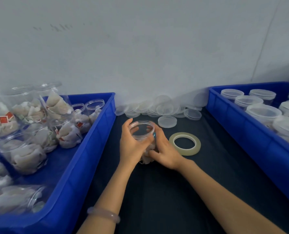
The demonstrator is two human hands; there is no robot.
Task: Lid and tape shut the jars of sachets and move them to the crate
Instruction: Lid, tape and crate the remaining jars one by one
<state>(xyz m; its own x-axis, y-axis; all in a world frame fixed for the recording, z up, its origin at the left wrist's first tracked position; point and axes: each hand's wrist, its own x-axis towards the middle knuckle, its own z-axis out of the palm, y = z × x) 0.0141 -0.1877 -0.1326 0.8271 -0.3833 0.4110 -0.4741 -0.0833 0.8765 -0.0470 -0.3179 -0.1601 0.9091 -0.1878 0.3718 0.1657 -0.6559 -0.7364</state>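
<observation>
Both hands [132, 144] grip open jar [142, 130] over dark tabletop [174, 191].

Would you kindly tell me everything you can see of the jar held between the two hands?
The jar is round, clear plastic, wide-mouthed and has no lid, its open rim facing up. Pale sachets fill its lower part. It looks roughly upright, low over the dark mat; whether its base rests there is hidden. The left hand grips its left side and the right hand its right side.
</observation>
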